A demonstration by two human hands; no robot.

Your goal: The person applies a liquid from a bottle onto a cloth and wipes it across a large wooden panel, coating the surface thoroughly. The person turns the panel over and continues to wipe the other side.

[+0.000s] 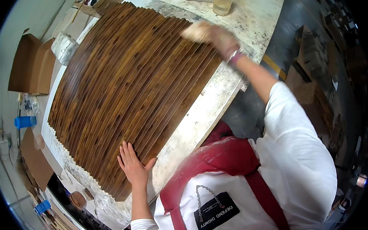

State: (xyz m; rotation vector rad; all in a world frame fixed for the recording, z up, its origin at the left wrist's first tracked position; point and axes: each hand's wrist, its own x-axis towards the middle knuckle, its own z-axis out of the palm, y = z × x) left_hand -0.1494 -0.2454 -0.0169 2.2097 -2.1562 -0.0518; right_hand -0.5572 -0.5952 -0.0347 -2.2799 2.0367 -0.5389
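Note:
Many long, narrow brown-stained wooden strips [127,84] lie side by side on a pale worktable [208,101], their ends stepping in a jagged line. My left hand [134,166] rests flat on the strips near their lower end, fingers stretched out and thumb apart. At the upper right end of the strips, my right hand [223,41] is closed around a pale, bunched cloth [198,32]. That cloth touches or hovers just over the strip ends; motion smears it, so I cannot tell which. The right fingers are partly hidden by the blur.
A clear container of yellowish liquid [223,1] stands at the table's far side. Beyond the left edge are a white wrapped bundle [65,48], an open cardboard box [31,65] and a blue cup [25,121]. Stacked cartons [314,103] sit on the floor at right.

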